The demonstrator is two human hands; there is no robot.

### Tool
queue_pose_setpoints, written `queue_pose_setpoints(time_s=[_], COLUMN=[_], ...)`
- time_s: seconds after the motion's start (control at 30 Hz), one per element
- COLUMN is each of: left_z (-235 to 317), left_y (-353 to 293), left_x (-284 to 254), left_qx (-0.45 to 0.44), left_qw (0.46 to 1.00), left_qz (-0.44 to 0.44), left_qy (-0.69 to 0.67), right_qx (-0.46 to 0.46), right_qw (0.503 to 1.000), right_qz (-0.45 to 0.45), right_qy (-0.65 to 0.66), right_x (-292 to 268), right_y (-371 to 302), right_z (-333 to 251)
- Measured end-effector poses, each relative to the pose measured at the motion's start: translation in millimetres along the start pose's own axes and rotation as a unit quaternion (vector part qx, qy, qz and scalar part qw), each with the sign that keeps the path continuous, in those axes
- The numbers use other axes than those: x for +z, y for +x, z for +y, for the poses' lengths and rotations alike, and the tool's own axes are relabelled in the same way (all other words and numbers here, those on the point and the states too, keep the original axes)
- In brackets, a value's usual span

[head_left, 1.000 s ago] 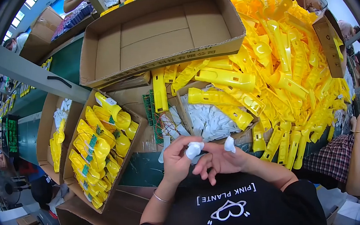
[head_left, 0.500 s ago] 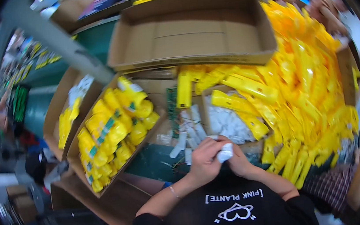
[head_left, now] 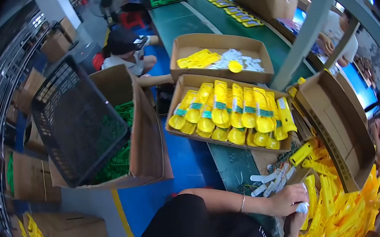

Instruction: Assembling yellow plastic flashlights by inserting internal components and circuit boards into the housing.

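Observation:
My left hand (head_left: 287, 200) and my right hand (head_left: 295, 222) are close together at the lower right, fingers closed on a small white plastic part (head_left: 302, 207). Its exact kind is hidden by my fingers. Just left of my hands lie several flat white strips (head_left: 272, 181) with thin wires. Yellow plastic shells (head_left: 326, 194) are heaped close by on the right. Beyond the strips, a cardboard tray (head_left: 191, 132) holds rows of yellow pieces (head_left: 234, 113) with round ends and green circuit boards.
Behind it, another cardboard tray (head_left: 267, 79) holds yellow and white parts. An empty shallow carton (head_left: 341, 129) stands tilted by the yellow heap. At left, a black crate (head_left: 78, 122) rests on a large carton (head_left: 148, 146) of green parts. A co-worker (head_left: 126, 51) sits beyond.
My view has swung left, so the trays and my hands appear farther right. Both hands still hold the white part together.

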State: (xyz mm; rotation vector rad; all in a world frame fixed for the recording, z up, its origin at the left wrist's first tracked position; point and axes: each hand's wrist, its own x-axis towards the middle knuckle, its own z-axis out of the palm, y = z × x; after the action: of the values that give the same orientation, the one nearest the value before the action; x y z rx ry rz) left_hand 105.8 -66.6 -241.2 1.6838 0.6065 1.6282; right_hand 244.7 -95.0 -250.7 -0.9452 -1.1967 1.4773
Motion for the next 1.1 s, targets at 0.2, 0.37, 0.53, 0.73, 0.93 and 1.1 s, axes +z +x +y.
queue_pose_setpoints(time_s=[0.2, 0.37, 0.53, 0.73, 0.93, 1.1], left_z=[16, 45, 51, 81, 78, 67], left_y=[-7, -7, -21, -25, -23, -1], left_x=[-20, -33, -32, -53, -50, -47], left_qx=[0.002, 0.006, 0.085, 0.068, 0.034, -0.031], left_qw=[0.999, 0.997, 0.995, 0.994, 0.99, 0.992], left_qz=[-0.003, -0.042, -0.012, -0.019, -0.066, -0.118], left_qy=[-0.035, -0.068, -0.046, -0.082, -0.121, -0.036], right_qx=[0.041, 0.02, 0.018, 0.0, -0.012, 0.032], right_qw=[0.998, 0.994, 0.994, 0.999, 0.993, 0.998], right_qz=[0.037, -0.063, -0.092, -0.024, -0.089, -0.011], right_qy=[0.038, 0.081, 0.05, 0.038, -0.076, 0.054], right_x=[5, 21, 39, 76, 92, 91], right_y=[-2, 0, -12, -27, -19, -1], right_z=[8, -13, -22, -40, -49, -45])
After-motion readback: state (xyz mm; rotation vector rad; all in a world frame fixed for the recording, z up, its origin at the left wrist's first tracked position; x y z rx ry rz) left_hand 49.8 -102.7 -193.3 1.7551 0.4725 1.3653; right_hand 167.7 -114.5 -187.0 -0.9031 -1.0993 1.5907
